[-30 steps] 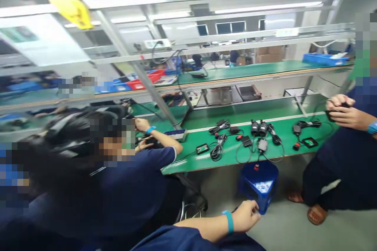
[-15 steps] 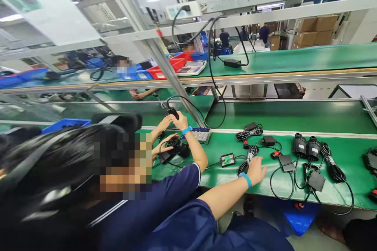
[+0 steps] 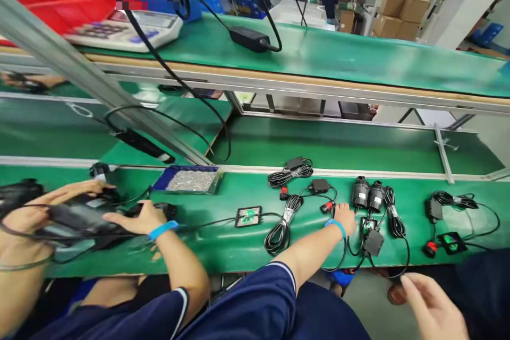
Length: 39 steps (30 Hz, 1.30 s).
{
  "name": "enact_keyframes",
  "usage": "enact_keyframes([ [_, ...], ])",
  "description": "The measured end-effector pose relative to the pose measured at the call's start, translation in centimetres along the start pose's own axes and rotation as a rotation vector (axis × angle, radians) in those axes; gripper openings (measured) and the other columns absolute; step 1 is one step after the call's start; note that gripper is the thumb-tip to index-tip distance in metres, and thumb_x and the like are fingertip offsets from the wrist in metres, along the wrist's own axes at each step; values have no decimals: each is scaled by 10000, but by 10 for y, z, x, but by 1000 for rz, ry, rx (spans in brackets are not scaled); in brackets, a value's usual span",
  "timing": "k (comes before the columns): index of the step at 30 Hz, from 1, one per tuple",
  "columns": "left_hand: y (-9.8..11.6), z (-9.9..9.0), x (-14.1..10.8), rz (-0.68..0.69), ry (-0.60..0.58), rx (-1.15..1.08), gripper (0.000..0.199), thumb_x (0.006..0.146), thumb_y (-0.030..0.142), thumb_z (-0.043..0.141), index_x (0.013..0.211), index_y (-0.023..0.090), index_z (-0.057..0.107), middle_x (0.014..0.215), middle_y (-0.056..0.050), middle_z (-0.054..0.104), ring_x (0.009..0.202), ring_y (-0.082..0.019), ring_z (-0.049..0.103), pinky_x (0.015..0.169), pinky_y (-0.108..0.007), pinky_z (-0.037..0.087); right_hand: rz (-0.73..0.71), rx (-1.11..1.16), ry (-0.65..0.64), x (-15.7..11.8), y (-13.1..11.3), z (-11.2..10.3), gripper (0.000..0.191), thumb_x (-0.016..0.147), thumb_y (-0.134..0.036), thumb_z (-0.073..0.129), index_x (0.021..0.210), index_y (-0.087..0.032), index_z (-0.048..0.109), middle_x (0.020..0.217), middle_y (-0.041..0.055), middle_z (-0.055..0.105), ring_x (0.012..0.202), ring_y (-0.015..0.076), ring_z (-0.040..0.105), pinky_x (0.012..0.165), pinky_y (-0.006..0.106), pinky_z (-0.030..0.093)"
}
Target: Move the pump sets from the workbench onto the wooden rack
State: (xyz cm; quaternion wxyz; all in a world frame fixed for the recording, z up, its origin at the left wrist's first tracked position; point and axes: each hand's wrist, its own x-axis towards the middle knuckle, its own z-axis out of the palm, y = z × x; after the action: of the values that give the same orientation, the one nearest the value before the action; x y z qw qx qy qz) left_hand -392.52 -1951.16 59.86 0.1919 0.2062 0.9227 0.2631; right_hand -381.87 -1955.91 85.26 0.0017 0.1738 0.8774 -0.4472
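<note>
paired black cylinders (image 3: 360,195) on green tabletop (image 3: 231,247), left hand (image 3: 345,218) just to their lower left, grip hidden, right hand (image 3: 434,305) at their lower right, loosely curled, hold unclear

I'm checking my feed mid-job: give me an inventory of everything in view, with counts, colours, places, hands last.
Bench: one, green, centre
Cylindrical units: two, black, bench right
Coiled cables: four, black, along bench
Small boxes: at least four, black, among cables
Framed panels: at least three, black-green, bench
Connectors: at least three, red, bench
Tray: one, blue, bench left
Shelf: one, green, above bench
Power adapter: one, black, shelf
Calculator: one, white, shelf left
Cartons: several, brown, background
Co-workers' hands: at least two, one blue-banded, left
Left hand: one, blue wristband, over cables; grip unclear
Right hand: one, bare, lower right
</note>
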Motion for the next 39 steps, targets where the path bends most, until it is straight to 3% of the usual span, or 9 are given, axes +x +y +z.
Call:
enact_keyframes([
  [2, 1, 6, 7, -39, 9, -39, 185, 845, 310, 690, 884, 131, 711, 1148, -179, 587, 1190, -352, 491, 1028, -510, 374, 175, 91, -35, 11, 115, -66, 432, 642, -746, 631, 730, -326, 675, 761, 118, 697, 764, 337, 699, 715, 469, 595],
  [5, 0, -1, 9, -112, 78, -109, 184, 920, 314, 599, 877, 164, 697, 1134, -133, 616, 1173, -292, 516, 1002, -448, 396, 231, 156, -136, 45, 248, -98, 434, 691, -704, 631, 812, -291, 686, 875, 113, 719, 872, 331, 704, 837, 475, 585],
  [9, 11, -34, 5, -233, 190, -204, 315, 1013, 300, 397, 880, 147, 639, 859, -83, 641, 840, -197, 593, 769, -330, 445, 100, 73, -175, 95, 302, -70, 463, 746, -634, 586, 958, -229, 663, 948, 116, 716, 857, 304, 691, 850, 464, 562],
  [12, 27, -63, 1, -255, 250, -285, 332, 1017, 308, 369, 846, 160, 612, 759, -45, 626, 728, -171, 576, 667, -293, 417, 6, -6, -205, 132, 293, -43, 622, 772, -588, 530, 1188, -133, 615, 984, 146, 701, 782, 294, 670, 815, 483, 555],
  [17, 52, -113, -16, -193, 284, -387, 304, 983, 319, 425, 771, 175, 589, 744, -30, 632, 722, -161, 576, 655, -282, 414, -160, 62, -157, 175, 275, 2, 909, 718, -571, 625, 1446, -68, 420, 1473, 260, 440, 1136, 373, 605, 923, 528, 534],
  [24, 88, -206, -76, 29, 248, -419, 343, 960, 373, 469, 670, 200, 526, 657, -9, 572, 619, -153, 498, 592, -298, 369, -352, 143, -194, 150, 232, 23, 1225, 631, -598, 799, 1580, -129, 182, 1614, 211, 236, 1484, 368, 261, 1205, 559, 285],
  [31, 134, -259, -111, 364, 120, -517, 230, 960, 293, 531, 775, 166, 587, 718, -18, 627, 678, -138, 555, 643, -262, 454, -432, 195, 8, 146, 140, -11, 429, 810, -549, 575, 1059, -204, 628, 1046, 150, 679, 1017, 307, 640, 941, 522, 493],
  [34, 126, -292, -121, 494, 85, -834, 310, 1008, 398, 468, 976, 147, 649, 794, -50, 680, 738, -153, 636, 691, -272, 513, -493, 242, 0, 142, 99, -45, 358, 750, -487, 723, 929, -181, 671, 920, 118, 710, 874, 280, 671, 863, 498, 555],
  [39, 36, -277, -128, 255, 744, -927, 510, 1011, 574, 359, 1080, 156, 644, 845, -76, 691, 812, -190, 671, 803, -350, 542, -552, 341, 78, 118, 59, -116, 316, 789, -478, 776, 902, -186, 734, 811, 90, 716, 797, 306, 694, 870, 591, 577],
])
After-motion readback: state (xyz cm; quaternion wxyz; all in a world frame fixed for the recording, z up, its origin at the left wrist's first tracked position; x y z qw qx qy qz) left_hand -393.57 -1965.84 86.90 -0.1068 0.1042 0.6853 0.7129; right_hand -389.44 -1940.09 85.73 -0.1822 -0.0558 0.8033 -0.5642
